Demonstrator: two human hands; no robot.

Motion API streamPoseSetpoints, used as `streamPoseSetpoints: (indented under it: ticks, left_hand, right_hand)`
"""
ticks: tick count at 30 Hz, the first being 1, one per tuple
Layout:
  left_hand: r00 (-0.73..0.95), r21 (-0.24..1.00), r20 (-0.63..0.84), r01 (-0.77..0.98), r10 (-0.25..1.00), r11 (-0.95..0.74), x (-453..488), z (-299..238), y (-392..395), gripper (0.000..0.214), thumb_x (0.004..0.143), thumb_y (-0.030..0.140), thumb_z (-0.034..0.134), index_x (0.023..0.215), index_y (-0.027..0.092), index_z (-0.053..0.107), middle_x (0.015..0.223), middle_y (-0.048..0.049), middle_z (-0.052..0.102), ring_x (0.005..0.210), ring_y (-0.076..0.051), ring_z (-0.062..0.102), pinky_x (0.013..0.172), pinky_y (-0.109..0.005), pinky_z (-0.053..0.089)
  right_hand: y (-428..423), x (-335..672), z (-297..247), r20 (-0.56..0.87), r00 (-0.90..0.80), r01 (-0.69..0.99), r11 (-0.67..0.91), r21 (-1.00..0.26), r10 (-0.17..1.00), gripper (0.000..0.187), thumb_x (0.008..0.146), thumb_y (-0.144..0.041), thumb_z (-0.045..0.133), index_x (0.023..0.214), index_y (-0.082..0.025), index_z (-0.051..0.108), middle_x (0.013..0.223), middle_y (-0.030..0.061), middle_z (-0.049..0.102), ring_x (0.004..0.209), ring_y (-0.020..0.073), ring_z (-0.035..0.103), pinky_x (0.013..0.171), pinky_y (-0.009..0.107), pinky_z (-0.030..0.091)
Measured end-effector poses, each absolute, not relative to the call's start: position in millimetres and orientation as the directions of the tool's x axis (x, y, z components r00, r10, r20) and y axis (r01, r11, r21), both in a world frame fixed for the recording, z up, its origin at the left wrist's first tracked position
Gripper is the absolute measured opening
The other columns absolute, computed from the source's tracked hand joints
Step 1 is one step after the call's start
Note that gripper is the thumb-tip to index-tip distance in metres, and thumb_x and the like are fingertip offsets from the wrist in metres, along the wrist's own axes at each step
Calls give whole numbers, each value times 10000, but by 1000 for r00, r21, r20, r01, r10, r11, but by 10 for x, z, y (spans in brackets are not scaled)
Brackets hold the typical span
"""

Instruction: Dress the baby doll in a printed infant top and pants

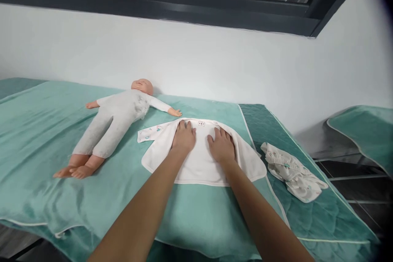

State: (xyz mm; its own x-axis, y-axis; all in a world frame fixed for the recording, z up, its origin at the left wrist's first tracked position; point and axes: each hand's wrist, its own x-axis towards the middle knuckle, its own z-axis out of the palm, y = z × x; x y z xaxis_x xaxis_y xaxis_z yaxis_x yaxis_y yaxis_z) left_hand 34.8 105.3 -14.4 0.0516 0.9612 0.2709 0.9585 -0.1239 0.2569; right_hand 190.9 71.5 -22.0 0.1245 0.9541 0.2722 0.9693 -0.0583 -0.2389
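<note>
Left hand (pixel 184 137) and right hand (pixel 221 145) flat on white garment (pixel 199 163), frame centre, grips released. Doll (pixel 115 120) upper left on bed (pixel 46 131). Crumpled cloth (pixel 291 172) right.

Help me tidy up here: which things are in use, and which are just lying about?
In use: white baby garment, pressed flat under left hand and right hand.
Lying about: baby doll to its left; crumpled patterned cloth to its right.
</note>
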Motion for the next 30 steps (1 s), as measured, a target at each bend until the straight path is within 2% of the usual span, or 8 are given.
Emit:
streamPoseSetpoints:
  ticks: [3,7,12,15,23,27,30]
  left_hand:
    - [64,238,267,962,961,-131,351,-154,1042,503,994,384,293,1381,119,477,1455,-206,407,1326,-311,429,1097,-421,374]
    - [57,227,271,966,961,-121,356,-162,1026,481,992,382,306,1367,136,481,1446,-192,420,1313,-296,438,1086,-413,382]
    - [41,245,312,962,949,-122,369,-183,1031,461,984,377,335,1346,144,500,1421,-187,443,1302,-295,446,1074,-418,394]
    - [32,254,323,960,946,-119,375,-185,1024,459,982,380,344,1343,149,508,1426,-184,441,1310,-297,439,1075,-418,396]
    - [20,247,342,963,939,-111,389,-155,995,520,982,370,336,1437,144,443,1474,-193,390,1333,-316,421,1105,-422,374]
    - [30,237,328,965,944,-113,394,-144,995,490,984,359,335,1393,141,493,1445,-186,418,1316,-300,435,1106,-410,370]
    - [39,226,305,968,952,-112,396,-144,1007,463,982,340,336,1350,136,530,1403,-188,456,1289,-289,456,1099,-404,375]
  right_hand:
    - [712,1903,-214,260,119,971,-57,-234,958,475,968,-393,368,1348,-142,503,1423,144,505,1286,318,452,1076,435,321]
    - [673,1892,-206,314,100,976,-32,-215,944,416,968,-351,375,1251,-122,577,1402,160,528,1272,329,465,1076,453,324]
    - [652,1896,-218,400,-105,946,216,-244,910,395,960,-191,342,1255,-138,600,1350,100,594,1319,225,443,1133,349,292]
    - [677,1905,-232,368,-192,913,303,-272,910,424,969,-226,349,1334,-155,553,1401,71,564,1319,196,451,1131,318,309]
    - [732,1879,-209,223,-164,946,218,-239,961,513,992,-347,331,1440,-128,449,1554,97,384,1435,268,316,1167,414,248]
    - [827,1772,-165,169,-149,956,185,-227,974,538,982,-359,362,1459,-118,422,1561,126,364,1443,321,298,1161,447,249]
    - [916,1669,-174,184,-132,954,175,-243,974,544,986,-370,352,1469,-127,412,1565,121,358,1451,293,291,1168,439,242]
